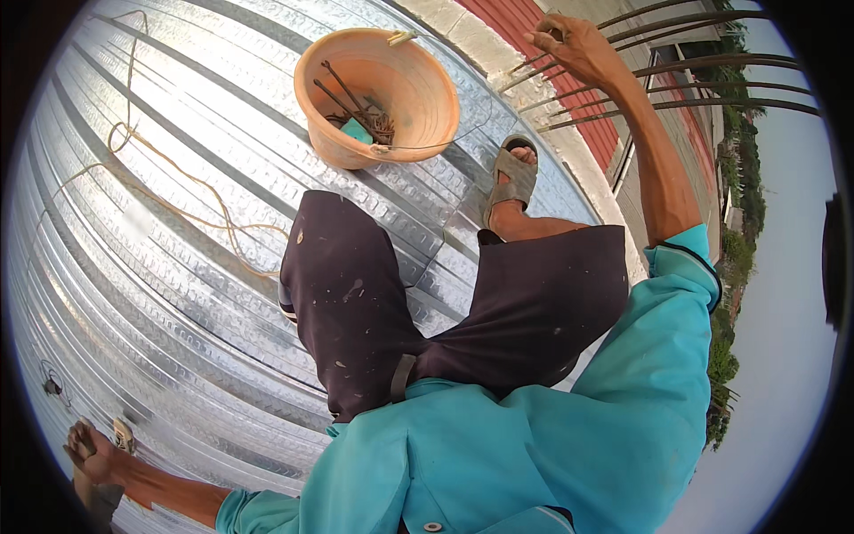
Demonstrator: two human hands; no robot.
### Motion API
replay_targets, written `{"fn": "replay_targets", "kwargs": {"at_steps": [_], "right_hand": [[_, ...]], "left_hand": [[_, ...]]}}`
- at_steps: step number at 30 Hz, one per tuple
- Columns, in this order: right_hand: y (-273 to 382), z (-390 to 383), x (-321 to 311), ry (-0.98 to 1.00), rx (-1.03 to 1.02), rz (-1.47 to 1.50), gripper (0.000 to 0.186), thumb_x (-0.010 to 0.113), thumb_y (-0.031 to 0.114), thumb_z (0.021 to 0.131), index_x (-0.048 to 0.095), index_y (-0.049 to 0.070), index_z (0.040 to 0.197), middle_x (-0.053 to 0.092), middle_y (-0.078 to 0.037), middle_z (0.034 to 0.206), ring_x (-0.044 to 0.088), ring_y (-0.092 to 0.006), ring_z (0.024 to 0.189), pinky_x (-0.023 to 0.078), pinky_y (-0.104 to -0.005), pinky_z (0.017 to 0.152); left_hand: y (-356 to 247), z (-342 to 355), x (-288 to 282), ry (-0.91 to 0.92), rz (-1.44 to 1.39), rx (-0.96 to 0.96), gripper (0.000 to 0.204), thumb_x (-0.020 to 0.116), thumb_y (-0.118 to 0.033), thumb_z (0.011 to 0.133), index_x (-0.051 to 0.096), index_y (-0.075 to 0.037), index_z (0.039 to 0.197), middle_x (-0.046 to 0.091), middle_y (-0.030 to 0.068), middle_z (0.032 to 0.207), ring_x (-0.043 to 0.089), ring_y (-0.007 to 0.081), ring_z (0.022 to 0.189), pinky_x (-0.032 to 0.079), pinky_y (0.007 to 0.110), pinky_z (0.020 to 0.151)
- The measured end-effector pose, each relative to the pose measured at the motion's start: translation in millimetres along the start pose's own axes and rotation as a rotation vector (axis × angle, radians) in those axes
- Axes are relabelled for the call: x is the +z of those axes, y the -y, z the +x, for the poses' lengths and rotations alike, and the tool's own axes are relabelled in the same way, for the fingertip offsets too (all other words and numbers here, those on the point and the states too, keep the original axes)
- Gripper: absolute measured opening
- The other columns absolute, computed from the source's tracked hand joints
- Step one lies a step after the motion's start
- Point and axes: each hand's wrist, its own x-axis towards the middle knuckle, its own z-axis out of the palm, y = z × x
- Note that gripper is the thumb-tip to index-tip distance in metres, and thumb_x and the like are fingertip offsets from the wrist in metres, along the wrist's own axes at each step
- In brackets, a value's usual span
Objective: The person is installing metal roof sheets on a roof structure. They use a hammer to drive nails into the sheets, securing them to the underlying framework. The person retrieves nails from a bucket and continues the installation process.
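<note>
The right hand is raised at the upper right, its fingers and thumb curled toward each other; I cannot tell whether this grip is pinching anything. The left hand is out at the lower left, its grip loosely spread with bent fingers, and a shoe is near it.

Several metal rods pass behind the right hand and forearm, running from the edge of the roof deck out over the side; whether the hand touches them I cannot tell.

A sandal on the person's right foot is on the deck, which is ribbed, shiny metal. An orange bucket stands on it, left of that foot and well apart from both hands. Inside are two thin dark bars, a tangle of rusty wire and a teal piece. A thin tan cord winds across the deck left of the bucket. Beyond the pale ledge are a red ribbed sheet, trees and grey sky.
</note>
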Motion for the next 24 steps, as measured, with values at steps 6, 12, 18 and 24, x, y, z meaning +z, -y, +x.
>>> {"fn": "replay_targets", "kwargs": {"at_steps": [6,12,18,24], "right_hand": [[89.1,2.1,-39.4,0.086,-0.014,0.503,0.066,0.069,0.052,0.093,0.06,0.003,0.135,0.066,-0.023,0.126,0.064,-0.031,0.118,0.051,-0.0438,0.1],[148.2,43.9,-29.0,-0.145,-0.303,0.654,0.056,0.071,0.039,0.088,0.061,-0.002,0.125,0.066,-0.018,0.109,0.064,-0.0256,0.098,0.052,-0.0395,0.084],[68.7,47.3,-13.5,-0.271,-0.08,0.719,0.043,0.072,0.024,0.083,0.062,-0.004,0.115,0.066,-0.012,0.094,0.063,-0.0215,0.079,0.052,-0.035,0.068],[-31.4,1.9,13.9,-0.287,0.247,0.708,0.036,0.074,0.012,0.08,0.064,-0.002,0.112,0.066,-0.008,0.086,0.06,-0.0171,0.066,0.05,-0.0304,0.058]], "left_hand": [[240.6,-183.3,346.4,0.241,-0.125,-0.264,0.011,0.064,-0.012,0.098,0.057,-0.004,0.097,0.051,0.0021,0.075,0.053,0.0171,0.072,0.041,0.033,0.069],[297.9,-347.8,546.3,0.708,0.045,-0.464,0.019,0.073,-0.014,0.093,0.061,0.0,0.092,0.061,0.0076,0.074,0.061,0.0166,0.061,0.049,0.031,0.055],[355.7,-395.0,594.3,1.581,0.411,-0.004,0.033,0.071,-0.025,0.095,0.066,0.004,0.111,0.072,0.0141,0.086,0.071,0.0212,0.083,0.057,0.038,0.077],[447.0,-303.6,605.4,1.711,1.219,-0.118,0.029,0.062,-0.024,0.094,0.072,0.002,0.101,0.07,0.0172,0.089,0.067,0.0274,0.083,0.051,0.041,0.078]]}}
